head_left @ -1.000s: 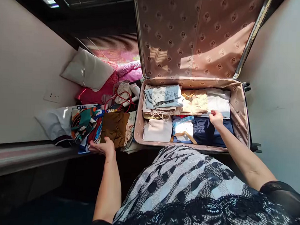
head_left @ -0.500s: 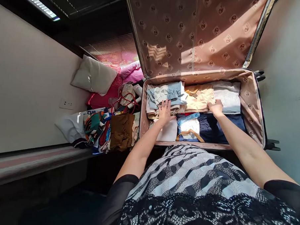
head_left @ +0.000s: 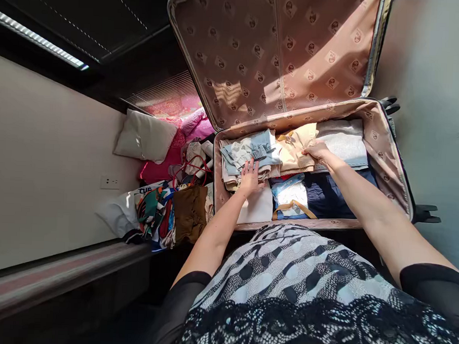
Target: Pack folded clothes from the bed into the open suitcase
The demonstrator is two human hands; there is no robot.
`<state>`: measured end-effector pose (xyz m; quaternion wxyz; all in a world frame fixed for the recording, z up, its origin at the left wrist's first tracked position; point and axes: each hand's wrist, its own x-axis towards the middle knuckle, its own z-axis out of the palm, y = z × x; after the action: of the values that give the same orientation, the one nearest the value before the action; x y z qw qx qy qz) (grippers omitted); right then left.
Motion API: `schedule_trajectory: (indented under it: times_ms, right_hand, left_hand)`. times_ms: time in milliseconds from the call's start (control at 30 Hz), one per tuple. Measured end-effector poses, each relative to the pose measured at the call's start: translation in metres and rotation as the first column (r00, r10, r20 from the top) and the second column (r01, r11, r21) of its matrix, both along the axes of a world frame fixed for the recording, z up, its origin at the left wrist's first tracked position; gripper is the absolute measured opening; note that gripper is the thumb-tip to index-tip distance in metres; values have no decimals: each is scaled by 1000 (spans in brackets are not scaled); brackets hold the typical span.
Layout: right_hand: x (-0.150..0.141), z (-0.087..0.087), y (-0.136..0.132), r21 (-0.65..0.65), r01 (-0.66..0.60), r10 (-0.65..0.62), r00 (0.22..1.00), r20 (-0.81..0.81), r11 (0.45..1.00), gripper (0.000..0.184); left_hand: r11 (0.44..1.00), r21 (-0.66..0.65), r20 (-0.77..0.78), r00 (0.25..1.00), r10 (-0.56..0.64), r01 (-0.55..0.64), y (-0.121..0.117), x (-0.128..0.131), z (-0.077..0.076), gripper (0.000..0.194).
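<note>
An open suitcase (head_left: 386,158) with a patterned pink lining lies before me, its lid upright. Folded clothes fill it. My left hand (head_left: 249,177) lies flat, fingers spread, on the stack topped by a light blue garment (head_left: 249,150) at the left. My right hand (head_left: 317,151) is closed on the edge of a folded tan garment (head_left: 297,144) in the back middle. A grey-white folded piece (head_left: 343,139) lies to its right, dark navy clothing (head_left: 329,196) in front, and a white item (head_left: 257,208) at the front left.
Left of the suitcase a loose pile holds a brown garment (head_left: 190,211), colourful printed cloth (head_left: 153,214) and a red cord (head_left: 194,165). A white pillow (head_left: 145,135) and pink bedding (head_left: 185,129) lie behind. A wall with an outlet (head_left: 110,181) runs along the left.
My left hand left the brown garment in the pile and came to rest on the left stack in the suitcase. My right hand moved from the navy clothes back onto the tan garment.
</note>
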<state>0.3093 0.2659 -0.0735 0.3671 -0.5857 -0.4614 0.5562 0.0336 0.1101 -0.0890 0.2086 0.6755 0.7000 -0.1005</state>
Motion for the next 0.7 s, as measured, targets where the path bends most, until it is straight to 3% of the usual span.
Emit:
schedule_trajectory:
  times_ms: [167, 300, 367, 500, 567, 600, 700]
  right_hand:
    - [28, 60, 1, -136, -94, 96, 995, 11, 986, 22]
    - [59, 119, 8, -22, -33, 33, 999, -31, 999, 35]
    - [69, 145, 11, 44, -58, 62, 993, -98, 997, 41]
    - [53, 190, 5, 101, -168, 190, 939, -286, 981, 44]
    - [26, 207, -4, 111, -189, 218, 897, -384, 976, 48]
    - [11, 214, -9, 120, -199, 231, 874, -427, 973, 48]
    - [-36, 220, -13, 150, -251, 292, 802, -521, 956, 43]
  left_hand:
    - [999, -33, 14, 1000, 8, -8, 0, -3, 0, 117]
    - [997, -68, 60, 998, -18, 22, 4, -6, 3, 118]
    - [998, -69, 109, 994, 6, 1, 6, -8, 5, 116]
    - [982, 81, 324, 936, 139, -173, 8, -19, 15, 89]
    - [914, 213, 431, 873, 229, -345, 7, -30, 24, 74]
    - [853, 268, 488, 826, 280, -448, 6, -38, 30, 68]
    - [552, 358, 687, 613, 392, -754, 3, -70, 53, 51]
